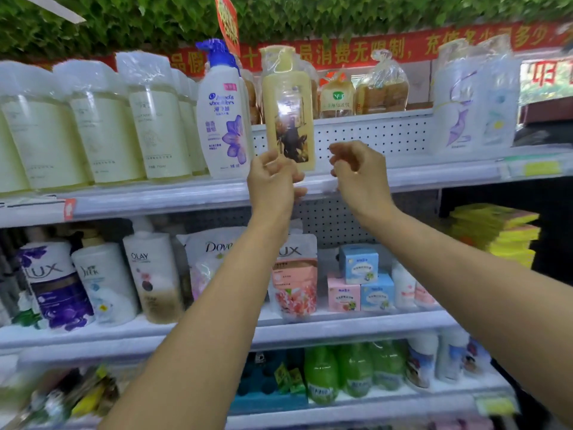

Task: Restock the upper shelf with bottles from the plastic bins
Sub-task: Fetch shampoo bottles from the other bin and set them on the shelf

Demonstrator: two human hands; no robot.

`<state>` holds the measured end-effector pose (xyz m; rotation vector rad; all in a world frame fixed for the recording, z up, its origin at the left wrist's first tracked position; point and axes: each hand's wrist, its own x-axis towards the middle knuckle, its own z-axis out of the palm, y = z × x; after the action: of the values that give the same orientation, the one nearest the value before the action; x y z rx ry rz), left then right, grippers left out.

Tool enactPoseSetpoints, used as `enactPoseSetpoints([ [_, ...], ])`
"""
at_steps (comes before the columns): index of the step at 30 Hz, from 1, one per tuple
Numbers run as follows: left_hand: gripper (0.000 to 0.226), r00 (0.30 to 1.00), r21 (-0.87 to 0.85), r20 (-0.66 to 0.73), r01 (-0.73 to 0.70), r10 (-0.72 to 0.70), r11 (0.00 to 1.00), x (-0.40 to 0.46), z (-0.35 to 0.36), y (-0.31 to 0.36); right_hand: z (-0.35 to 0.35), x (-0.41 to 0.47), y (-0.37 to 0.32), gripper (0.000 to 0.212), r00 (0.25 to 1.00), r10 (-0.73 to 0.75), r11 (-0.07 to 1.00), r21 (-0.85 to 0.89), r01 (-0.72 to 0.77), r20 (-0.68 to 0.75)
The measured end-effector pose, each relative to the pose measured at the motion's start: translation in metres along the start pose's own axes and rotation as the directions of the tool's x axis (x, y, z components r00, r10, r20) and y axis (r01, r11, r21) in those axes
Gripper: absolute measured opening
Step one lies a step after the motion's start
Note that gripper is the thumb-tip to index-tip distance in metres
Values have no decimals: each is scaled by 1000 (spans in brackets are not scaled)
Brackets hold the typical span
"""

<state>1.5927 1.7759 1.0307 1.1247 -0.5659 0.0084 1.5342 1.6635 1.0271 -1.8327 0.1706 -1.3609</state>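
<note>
- The upper shelf [434,169] runs across the whole view. Its left stretch is packed with a row of pale wrapped bottles [99,119] standing along the front edge, and a wrapped white pack [471,100] stands toward its right end.
- Between those two groups the shelf is open, and we read this gap as the slot being filled.
- A white shampoo bottle [223,119] with a blue pump closes the left row, standing upright at the front edge.
- Just beside it, to its right, is the yellow bottle [290,113], upright in clear wrap, its base low at the front edge of the upper shelf. Whether it has fully settled on the shelf we cannot tell, since fingers cover the base.
- Our left hand [274,178] grips the yellow bottle at its lower part, fingers curled round it from the front.
- Our right hand [356,172] hangs just beside the bottle, apart from it, fingers loosely curled and holding nothing.
- We judge the step to be the placing of this one bottle, near its end.
- The next move calls for seating the base flat, nudging the bottle back in line with its neighbour, then letting go gently so it does not tip.
- No plastic bins show here, so fetching another bottle means turning away.
</note>
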Motion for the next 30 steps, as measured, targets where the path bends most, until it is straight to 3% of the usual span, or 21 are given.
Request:
enactPoseSetpoints([
  [4,20,987,-99,44,155,-152,983,-26,-14,-27,-2,-39,24,25,994,102,994,23,-103,39],
  [13,12,905,-28,147,408,-400,912,-80,-19,-111,-25,-121,82,22,937,345,938,10,-346,45],
  [16,12,859,-5,116,503,-499,865,-99,-19,-136,-40,-148,106,19,904,423,906,-61,-419,68],
  [21,10,779,18,93,621,-620,784,-139,-15,-179,-76,-188,150,21,831,552,827,-170,-536,67],
  [26,13,717,69,2,695,-697,715,-184,-3,-223,-102,-223,195,22,730,653,755,-243,-609,202],
  [30,13,627,74,-78,779,-775,623,-224,10,-266,-123,-260,236,18,615,726,687,-275,-673,308],
])
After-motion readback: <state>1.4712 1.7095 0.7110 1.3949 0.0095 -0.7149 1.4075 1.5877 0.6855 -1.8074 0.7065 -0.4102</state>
